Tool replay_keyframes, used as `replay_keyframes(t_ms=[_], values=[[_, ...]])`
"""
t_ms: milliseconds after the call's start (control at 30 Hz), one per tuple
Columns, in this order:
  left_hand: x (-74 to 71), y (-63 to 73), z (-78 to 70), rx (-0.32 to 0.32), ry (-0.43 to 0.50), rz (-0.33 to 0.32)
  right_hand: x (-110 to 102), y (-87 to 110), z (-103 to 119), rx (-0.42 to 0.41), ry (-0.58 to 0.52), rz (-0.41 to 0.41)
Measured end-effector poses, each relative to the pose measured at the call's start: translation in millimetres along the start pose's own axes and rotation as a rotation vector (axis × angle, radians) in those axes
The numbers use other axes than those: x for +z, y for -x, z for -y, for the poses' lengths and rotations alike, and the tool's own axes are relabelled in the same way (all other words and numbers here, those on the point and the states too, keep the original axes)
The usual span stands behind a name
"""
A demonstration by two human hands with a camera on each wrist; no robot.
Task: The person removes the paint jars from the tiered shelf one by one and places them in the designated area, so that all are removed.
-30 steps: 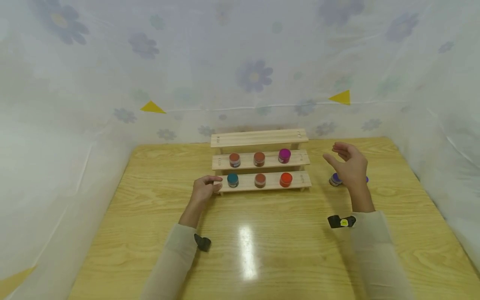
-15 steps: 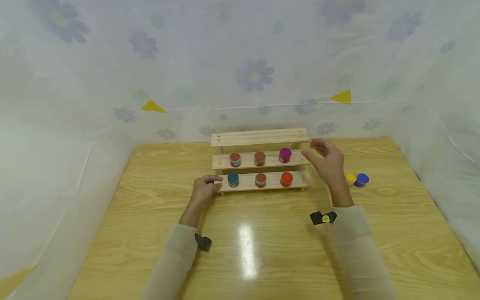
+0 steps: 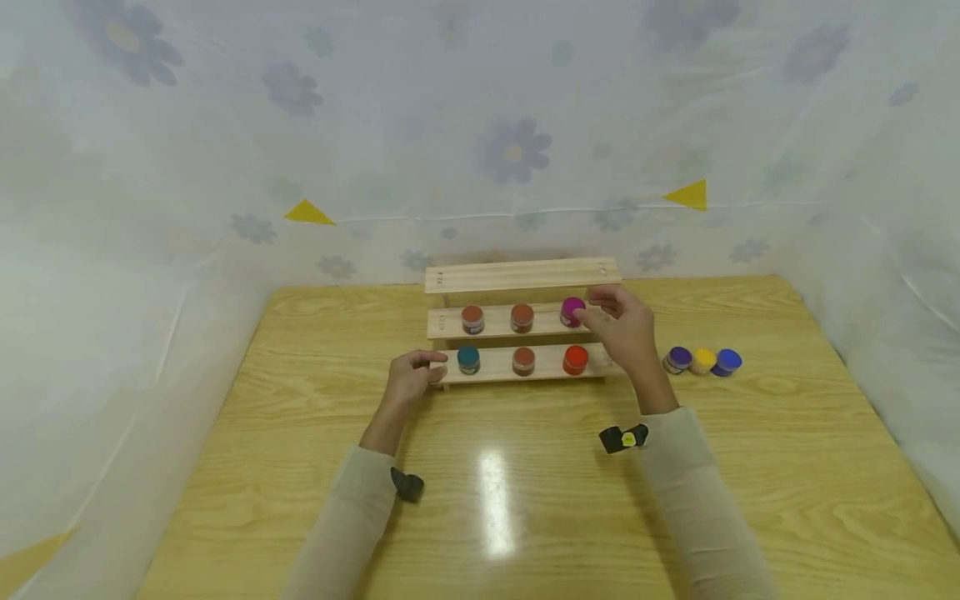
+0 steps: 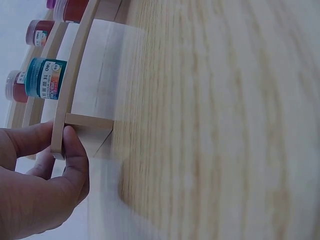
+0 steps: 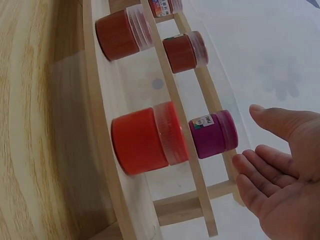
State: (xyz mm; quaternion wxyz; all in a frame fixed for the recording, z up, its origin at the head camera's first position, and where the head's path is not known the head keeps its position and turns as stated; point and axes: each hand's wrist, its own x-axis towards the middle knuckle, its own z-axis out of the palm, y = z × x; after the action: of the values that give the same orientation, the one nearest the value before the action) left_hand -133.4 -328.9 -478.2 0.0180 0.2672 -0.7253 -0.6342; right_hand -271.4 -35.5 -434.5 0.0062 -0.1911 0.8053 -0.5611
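Observation:
A three-tier wooden rack (image 3: 521,275) stands at the back of the table. Its middle shelf carries a red-brown jar (image 3: 472,318), a brown jar (image 3: 522,317) and a magenta jar (image 3: 573,311). The lower shelf carries a teal jar (image 3: 468,359), a brown jar (image 3: 523,360) and a red jar (image 3: 575,359). My left hand (image 3: 431,368) pinches the left end of the lower shelf (image 4: 70,100) between thumb and fingers. My right hand (image 3: 600,312) is open with its fingertips right beside the magenta jar (image 5: 212,134), holding nothing.
Purple (image 3: 679,359), yellow (image 3: 703,360) and blue (image 3: 727,362) jars stand in a row on the wooden table (image 3: 525,500) right of the rack. White flowered sheeting walls in the table at the back and both sides.
My right hand has moved left from over the loose jars to the magenta jar on the middle shelf, uncovering the purple and yellow jars. The left hand has stayed on the shelf end.

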Motion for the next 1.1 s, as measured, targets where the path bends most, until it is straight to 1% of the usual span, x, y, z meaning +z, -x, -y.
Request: replay_keyframes(t_ms=[267,533,700,933,1100], values=[[1.0,0.1,0.2,0.003,-0.012,-0.006,6.8,-1.6,-0.7,0.078,0.023,0.016],[1.1,-0.4,0.9,0.003,-0.006,-0.009,10.5,-0.1,0.8,0.040,0.052,0.033],[1.1,-0.5,1.5,0.007,-0.007,-0.010,10.6,-0.3,-0.3,0.042,0.065,0.041],[-0.5,-3.6,2.0,0.000,0.002,0.007,11.1,-1.3,-1.0,0.026,0.117,0.033],[-1.8,-5.0,0.3,-0.017,-0.009,0.021,11.8,-1.9,-0.5,0.029,0.124,0.040]])
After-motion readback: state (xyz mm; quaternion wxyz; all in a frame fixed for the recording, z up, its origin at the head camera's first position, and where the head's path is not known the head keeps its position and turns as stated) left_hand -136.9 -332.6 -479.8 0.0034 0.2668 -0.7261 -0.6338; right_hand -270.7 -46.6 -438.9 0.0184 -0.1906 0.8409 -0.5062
